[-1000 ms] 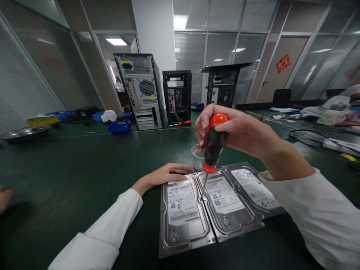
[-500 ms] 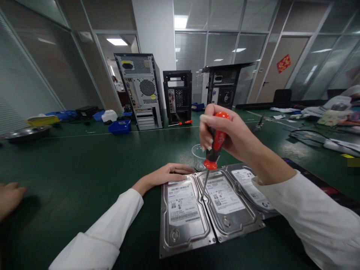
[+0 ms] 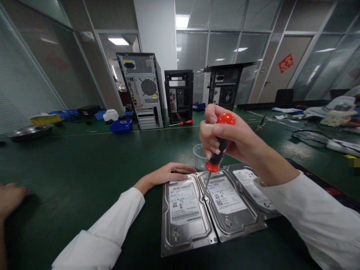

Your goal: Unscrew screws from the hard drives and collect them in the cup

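Note:
Three silver hard drives lie side by side on the green table: the left drive (image 3: 184,213), the middle drive (image 3: 229,202) and the right drive (image 3: 253,187). My left hand (image 3: 170,173) rests flat on the top end of the left drive, fingers stretched. Above the middle drive, my right hand (image 3: 227,135) is wrapped round the red and black handle of a screwdriver (image 3: 216,159). Its shaft slants down to the seam between the left and middle drives, with the tip by a screw. Behind the drives is a clear plastic cup (image 3: 199,157).
Three computer cases (image 3: 147,90) stand at the back, with another screwdriver (image 3: 185,122) before them. A blue tray (image 3: 120,126) and a metal dish (image 3: 30,132) are at left. Another person's hand (image 3: 11,198) is at the left edge. Cables (image 3: 309,137) lie right.
The handle in my right hand has turned and tilted a little to the right. My left hand stays on the left drive. The view has shifted slightly.

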`<state>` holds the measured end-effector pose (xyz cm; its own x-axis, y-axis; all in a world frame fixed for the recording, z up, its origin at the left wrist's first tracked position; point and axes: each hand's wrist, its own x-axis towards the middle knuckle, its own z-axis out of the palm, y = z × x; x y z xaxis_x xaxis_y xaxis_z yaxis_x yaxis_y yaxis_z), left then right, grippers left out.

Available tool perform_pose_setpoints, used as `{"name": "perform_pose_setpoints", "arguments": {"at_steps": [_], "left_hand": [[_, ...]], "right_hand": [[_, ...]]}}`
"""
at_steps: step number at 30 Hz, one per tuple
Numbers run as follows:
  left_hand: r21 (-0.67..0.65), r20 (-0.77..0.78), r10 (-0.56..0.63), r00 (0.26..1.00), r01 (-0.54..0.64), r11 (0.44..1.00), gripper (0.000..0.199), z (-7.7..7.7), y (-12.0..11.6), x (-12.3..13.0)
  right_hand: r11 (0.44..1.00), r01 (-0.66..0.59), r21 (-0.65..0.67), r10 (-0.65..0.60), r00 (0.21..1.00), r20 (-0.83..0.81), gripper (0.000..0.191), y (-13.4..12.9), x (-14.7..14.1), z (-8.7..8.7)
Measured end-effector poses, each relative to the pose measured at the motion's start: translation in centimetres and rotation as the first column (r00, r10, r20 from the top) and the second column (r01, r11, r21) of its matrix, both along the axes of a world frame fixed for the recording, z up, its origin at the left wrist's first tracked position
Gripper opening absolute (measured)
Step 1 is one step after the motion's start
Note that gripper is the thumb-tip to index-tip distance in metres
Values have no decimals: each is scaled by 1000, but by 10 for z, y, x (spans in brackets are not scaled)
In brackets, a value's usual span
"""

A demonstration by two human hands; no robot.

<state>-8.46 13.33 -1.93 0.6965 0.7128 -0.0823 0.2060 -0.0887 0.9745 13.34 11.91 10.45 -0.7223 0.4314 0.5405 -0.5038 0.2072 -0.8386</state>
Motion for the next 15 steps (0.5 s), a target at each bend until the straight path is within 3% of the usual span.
{"name": "perform_pose_setpoints", "arguments": {"at_steps": [2,5,10,15], "left_hand": [[12,-2,-1,1000,1,1000,44,-1,1,0],[15,-4,-9,1000,9,1000,46,-3,2,0],[3,5,-1,1000,1,1000,45,-1,1,0],[-30,17,6,1000,-5,1000,45,1,0,0]], "right_hand": [[997,-71,-40,73,997,38,13,-2,1,3],[991,-121,-63,126,987,96,22,-4,4,6],[1000,-11,6,10,999,45,9,-3,0,1],[996,64,-59,-68,996,-65,19,-2,-8,-4]]}}
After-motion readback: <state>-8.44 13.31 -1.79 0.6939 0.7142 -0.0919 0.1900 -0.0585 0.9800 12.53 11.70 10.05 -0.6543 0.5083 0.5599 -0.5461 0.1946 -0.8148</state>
